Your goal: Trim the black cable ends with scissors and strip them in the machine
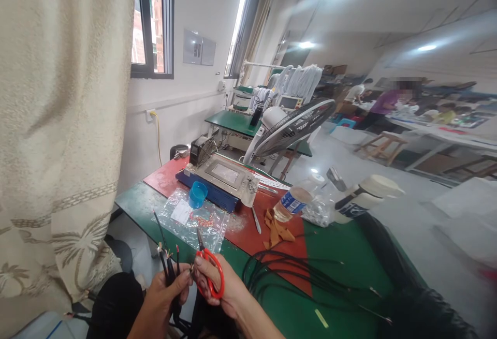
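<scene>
My left hand (167,293) is closed round a bunch of black cables (170,269), whose stripped ends point up and show coloured wires and bare copper. In my right hand (225,282) is a pair of scissors (219,271) with red handles, the dark blades pointing up and away from me. The fingertips of both hands meet near one cable end; what lies between them is too small to make out. Just beyond the blades, a clear plastic bag (166,223) lies on the table with small orange-red pieces (204,220) and a blue cup (198,194) on it.
A blue-based machine (209,189) stands at the back of the green table (341,248). On the right are a labelled bottle (292,204), a white jug (363,196), orange cloth (276,230) and loose black cables (287,271). Behind stands a fan (295,127). Several people work farther off.
</scene>
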{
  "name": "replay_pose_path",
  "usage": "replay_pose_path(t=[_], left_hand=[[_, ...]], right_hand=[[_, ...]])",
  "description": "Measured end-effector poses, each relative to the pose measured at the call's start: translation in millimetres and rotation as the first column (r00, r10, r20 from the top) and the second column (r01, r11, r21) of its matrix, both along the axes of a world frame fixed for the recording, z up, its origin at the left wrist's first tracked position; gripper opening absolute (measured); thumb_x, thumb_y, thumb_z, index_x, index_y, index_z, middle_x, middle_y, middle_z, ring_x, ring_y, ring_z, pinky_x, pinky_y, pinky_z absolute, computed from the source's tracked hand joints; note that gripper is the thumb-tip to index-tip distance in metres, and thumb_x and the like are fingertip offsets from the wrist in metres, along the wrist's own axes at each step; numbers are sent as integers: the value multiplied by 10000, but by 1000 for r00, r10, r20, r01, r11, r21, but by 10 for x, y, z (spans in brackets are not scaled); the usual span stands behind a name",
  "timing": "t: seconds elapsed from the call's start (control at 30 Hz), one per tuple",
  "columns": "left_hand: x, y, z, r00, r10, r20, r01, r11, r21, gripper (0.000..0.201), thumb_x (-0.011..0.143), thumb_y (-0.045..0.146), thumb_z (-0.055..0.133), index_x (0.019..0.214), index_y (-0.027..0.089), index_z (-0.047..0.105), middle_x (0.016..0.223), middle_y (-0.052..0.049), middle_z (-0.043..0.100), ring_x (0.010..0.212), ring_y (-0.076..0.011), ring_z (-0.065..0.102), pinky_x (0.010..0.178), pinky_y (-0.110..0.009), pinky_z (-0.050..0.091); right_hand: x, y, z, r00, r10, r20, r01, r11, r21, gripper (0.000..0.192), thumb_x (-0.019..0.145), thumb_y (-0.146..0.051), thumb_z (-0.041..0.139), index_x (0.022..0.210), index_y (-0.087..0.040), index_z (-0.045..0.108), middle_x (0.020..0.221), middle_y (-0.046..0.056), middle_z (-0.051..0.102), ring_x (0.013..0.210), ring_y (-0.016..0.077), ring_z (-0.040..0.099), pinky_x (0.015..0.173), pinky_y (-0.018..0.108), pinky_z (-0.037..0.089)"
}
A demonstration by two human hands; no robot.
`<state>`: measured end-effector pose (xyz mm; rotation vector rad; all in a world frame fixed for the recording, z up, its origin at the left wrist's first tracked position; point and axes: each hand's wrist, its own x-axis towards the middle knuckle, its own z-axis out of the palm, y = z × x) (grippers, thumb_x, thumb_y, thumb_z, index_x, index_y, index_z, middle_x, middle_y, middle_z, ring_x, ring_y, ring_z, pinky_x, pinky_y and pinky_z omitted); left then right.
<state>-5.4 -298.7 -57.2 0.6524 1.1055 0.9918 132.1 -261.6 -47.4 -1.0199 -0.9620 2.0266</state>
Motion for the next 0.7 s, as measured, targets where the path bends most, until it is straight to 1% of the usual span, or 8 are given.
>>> replay_pose_path(t=[0.1,0.23,0.37,0.47,0.53,0.63,0.7], left_hand=[[9,2,2,1000,-27,-7,27,999,27,293,694,428,609,680,142,548,456,55,408,474,-61,318,506,-220,222],[19,11,-40,999,-32,9,31,999,39,271,744,417,559,714,148,550,483,51,411,488,-64,321,514,-219,238],[26,7,-51,998,-39,47,36,998,53,268,788,403,503,682,157,523,501,51,388,497,-63,314,518,-213,256],[24,3,-39,998,-41,49,38,998,53,272,789,406,501,671,161,508,500,54,370,492,-64,314,511,-214,257],[19,0,-30,998,-38,45,36,998,54,271,780,408,516,673,160,510,498,55,370,485,-63,310,501,-215,249],[9,-8,-21,999,-30,38,28,998,52,259,769,400,539,675,159,516,487,56,377,484,-64,327,508,-215,265],[3,-15,-24,999,-26,44,23,998,58,248,773,390,539,681,159,524,492,54,385,492,-67,347,520,-216,282]], right_hand=[[-18,-21,-2,1000,2,-4,-2,1000,-21,462,638,-552,670,560,-135,489,383,-62,424,272,33,338,225,125,176],[-37,-65,-47,1000,9,-17,-10,996,-87,436,635,-533,681,606,-129,520,390,-59,442,269,36,340,217,124,193],[-52,-91,-59,1000,15,-9,-16,996,-83,441,615,-532,695,653,-117,551,390,-65,443,267,36,346,217,122,204],[-60,-82,-37,1000,18,-16,-20,989,-146,466,640,-579,649,637,-128,534,394,-65,442,266,30,337,220,117,197],[-63,-68,-23,1000,23,-20,-26,986,-164,488,659,-611,611,613,-135,515,389,-65,437,264,27,333,224,114,185],[-62,-51,-18,999,44,-16,-46,987,-154,487,657,-607,618,599,-135,511,389,-62,436,268,30,340,226,117,180],[-61,-53,-22,998,57,-24,-61,983,-176,477,643,-594,638,601,-136,515,392,-60,440,272,34,346,225,122,185]])
